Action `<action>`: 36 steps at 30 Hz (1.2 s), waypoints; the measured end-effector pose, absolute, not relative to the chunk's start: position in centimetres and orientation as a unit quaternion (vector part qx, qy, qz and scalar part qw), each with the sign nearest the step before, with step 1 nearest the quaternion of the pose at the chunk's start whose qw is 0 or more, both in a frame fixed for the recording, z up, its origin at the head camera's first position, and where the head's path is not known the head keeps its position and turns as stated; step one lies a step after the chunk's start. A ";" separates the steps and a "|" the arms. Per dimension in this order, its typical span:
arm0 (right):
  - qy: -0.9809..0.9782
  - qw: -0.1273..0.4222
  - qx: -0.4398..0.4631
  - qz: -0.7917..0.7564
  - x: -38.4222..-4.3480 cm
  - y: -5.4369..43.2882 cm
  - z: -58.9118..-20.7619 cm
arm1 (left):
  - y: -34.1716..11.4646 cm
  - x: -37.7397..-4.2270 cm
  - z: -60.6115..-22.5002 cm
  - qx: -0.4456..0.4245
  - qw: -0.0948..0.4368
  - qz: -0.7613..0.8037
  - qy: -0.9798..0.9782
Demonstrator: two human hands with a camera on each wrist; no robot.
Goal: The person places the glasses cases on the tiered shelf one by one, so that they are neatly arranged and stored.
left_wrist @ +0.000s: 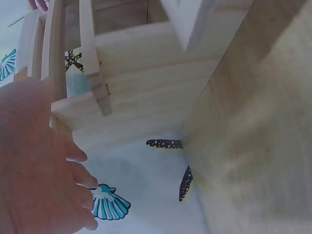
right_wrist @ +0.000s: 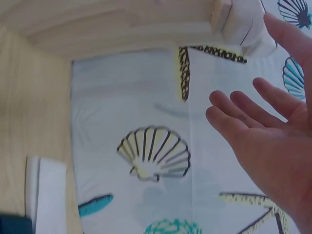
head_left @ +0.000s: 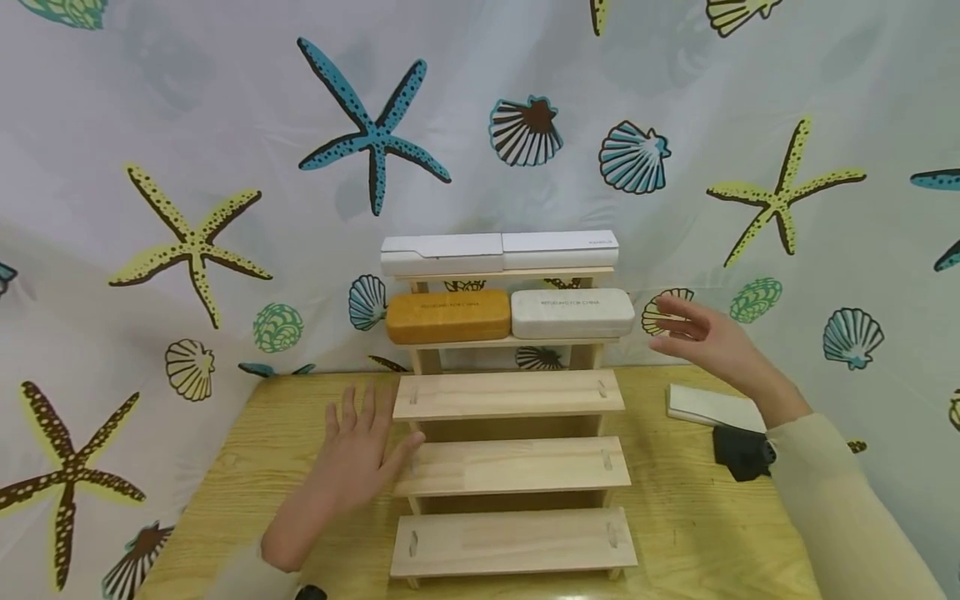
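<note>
A stepped wooden rack (head_left: 510, 395) stands on the table, with an orange case (head_left: 448, 317) and a light grey case (head_left: 573, 313) side by side on its second-highest shelf. Two long white boxes (head_left: 442, 253) lie end to end on the top shelf. My left hand (head_left: 352, 458) is at the rack's left side, fingers extended and thumb near a middle shelf; whether it touches the wood I cannot tell. Off to the right of the grey case, my right hand (head_left: 708, 337) hangs in the air, fingers loosely bent and holding nothing. The three lower shelves carry nothing.
On the table right of the rack lie a flat white box (head_left: 716, 407) and a black object (head_left: 742, 452), partly hidden by the right sleeve. Behind the table hangs a white cloth (head_left: 465, 75) printed with starfish and shells.
</note>
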State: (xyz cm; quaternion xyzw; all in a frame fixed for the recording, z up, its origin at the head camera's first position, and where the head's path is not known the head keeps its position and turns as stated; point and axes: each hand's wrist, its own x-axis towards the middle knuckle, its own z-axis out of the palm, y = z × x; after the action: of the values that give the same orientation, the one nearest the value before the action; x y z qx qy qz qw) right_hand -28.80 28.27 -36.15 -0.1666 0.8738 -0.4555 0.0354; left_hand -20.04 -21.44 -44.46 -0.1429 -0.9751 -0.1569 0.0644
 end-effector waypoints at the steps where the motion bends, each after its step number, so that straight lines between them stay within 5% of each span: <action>1: 0.881 0.024 -0.157 -0.446 -28.3 28.9 -36.5 | -21.5 -19.6 -44.8 -0.143 0.062 -0.154 -0.976; 17: 0.907 -0.036 -0.040 -0.418 -21.4 39.4 -46.5 | -20.9 -16.6 -47.5 -0.138 0.046 -0.142 -0.979; 36: 0.913 0.024 0.121 -0.390 -19.3 44.8 -52.0 | -20.9 -16.4 -47.6 -0.137 0.037 -0.141 -0.980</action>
State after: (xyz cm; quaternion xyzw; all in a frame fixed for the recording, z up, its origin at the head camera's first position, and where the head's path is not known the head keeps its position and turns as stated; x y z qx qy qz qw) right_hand -19.32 44.80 -51.98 0.1208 0.9125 -0.3900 0.0236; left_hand -16.45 -20.87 -47.55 -0.1369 -0.9798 -0.1413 0.0367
